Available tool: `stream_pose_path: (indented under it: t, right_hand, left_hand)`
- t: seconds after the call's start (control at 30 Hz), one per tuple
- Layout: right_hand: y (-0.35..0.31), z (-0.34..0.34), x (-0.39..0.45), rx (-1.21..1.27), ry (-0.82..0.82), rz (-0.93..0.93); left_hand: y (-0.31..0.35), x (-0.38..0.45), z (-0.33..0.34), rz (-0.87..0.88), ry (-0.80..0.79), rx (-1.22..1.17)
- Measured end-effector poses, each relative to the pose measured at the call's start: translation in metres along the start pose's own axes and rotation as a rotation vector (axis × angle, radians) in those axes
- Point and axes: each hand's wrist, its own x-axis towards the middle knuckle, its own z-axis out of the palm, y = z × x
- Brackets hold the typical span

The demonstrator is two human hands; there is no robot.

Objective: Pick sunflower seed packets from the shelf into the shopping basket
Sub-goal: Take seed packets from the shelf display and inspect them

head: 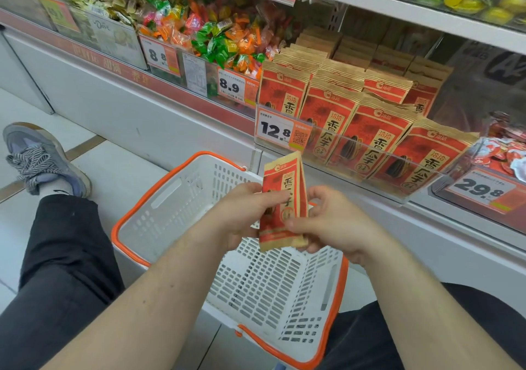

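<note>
One flat red-and-tan paper sunflower seed packet is held upright above the white perforated plastic shopping basket with orange rim. The left hand pinches its left edge; the right hand grips its right edge and lower corner. No packet is visible in the basket, so the task appears barely begun. Matching crimped-top packets fill the clear-fronted shelf bin.

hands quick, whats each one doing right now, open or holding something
Left hand: closed on the sunflower seed packet, gripping its left edge.
Right hand: closed on the same packet, pinching its lower right side.
</note>
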Motion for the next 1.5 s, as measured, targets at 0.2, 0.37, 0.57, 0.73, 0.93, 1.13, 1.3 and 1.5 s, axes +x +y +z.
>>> stream_pose_path:
  t: [0.2, 0.37, 0.57, 0.73, 0.93, 1.13, 1.3, 1.5]
  right_hand:
    - [-0.004, 0.001, -0.005, -0.061, 0.016, -0.092]
    - [-0.005, -0.001, 0.003, -0.063, 0.277, -0.206]
    - [-0.009, 0.001, 0.002, 0.169, 0.197, -0.177]
    - [-0.009, -0.001, 0.001, 0.282, 0.152, -0.175]
    - [-0.007, 0.000, 0.002, 0.269, 0.174, -0.214]
    - [-0.005, -0.010, -0.002, -0.031, 0.064, -0.172]
    - [-0.005, -0.006, -0.006, -0.354, -0.140, -0.127]
    - [-0.004, -0.007, -0.006, -0.361, -0.217, -0.148]
  left_hand:
    - [-0.008, 0.001, 0.004, 0.052, -0.060, -0.006]
    - [-0.012, 0.000, 0.005, 0.071, -0.196, 0.032]
    - [-0.017, 0.004, 0.002, 0.083, -0.327, -0.052]
    - [-0.018, 0.006, 0.001, 0.087, -0.393, -0.098]
    - [-0.016, 0.005, 0.003, 0.076, -0.344, -0.100]
    - [-0.016, 0.010, 0.000, 0.058, -0.136, -0.159]
    - [-0.015, 0.013, 0.000, 0.061, -0.070, -0.240]
    - [-0.015, 0.011, 0.002, 0.065, -0.086, -0.259]
